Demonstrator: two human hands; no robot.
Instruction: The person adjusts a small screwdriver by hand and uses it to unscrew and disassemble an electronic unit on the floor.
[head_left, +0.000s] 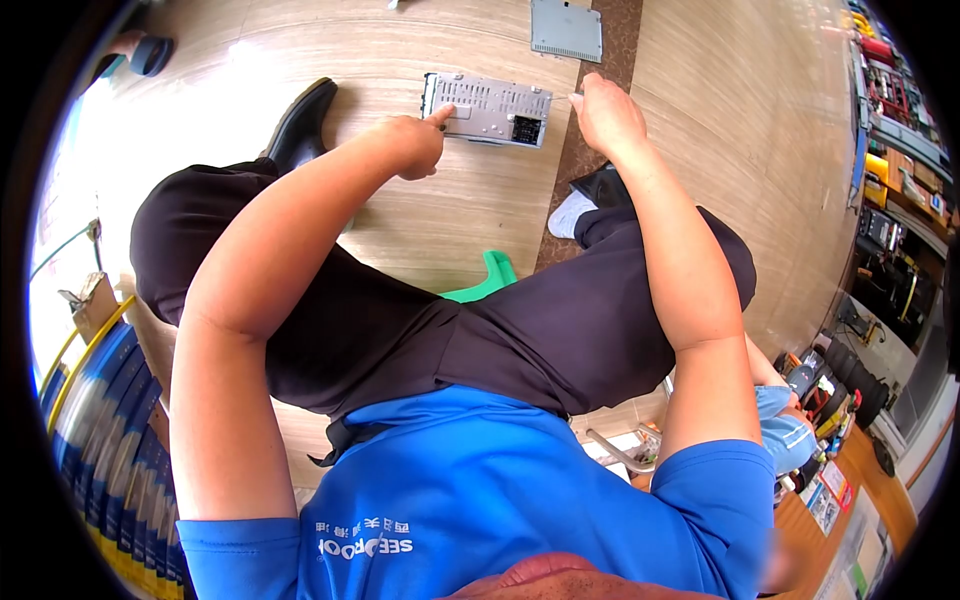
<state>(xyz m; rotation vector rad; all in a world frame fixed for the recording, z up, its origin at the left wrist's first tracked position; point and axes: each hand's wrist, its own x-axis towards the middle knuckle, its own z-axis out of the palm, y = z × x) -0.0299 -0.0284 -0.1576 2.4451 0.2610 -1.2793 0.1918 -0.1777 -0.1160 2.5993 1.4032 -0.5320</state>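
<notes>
A silver metal car stereo unit [485, 108], with slotted vents and a black connector block [526, 129] at one corner, lies on the floor in front of me. My left hand [415, 143] has its index finger stretched out onto the unit's top, thumb apart, holding nothing. Just off the unit's right end, my right hand [608, 115] is closed in a pinch. Something thin seems to stick out from its fingertips towards the unit, too small to name. Beyond them rests a flat grey metal cover plate [567, 30] with slots along its edge.
Part of a green plastic stool [485, 280] shows between my legs. A dark brown strip [612, 50] crosses the tiled floor. Blue-and-yellow boxes [105, 440] stand at the left; shelves of tools [895, 120] line the right. Another person's foot [150, 55] appears at upper left.
</notes>
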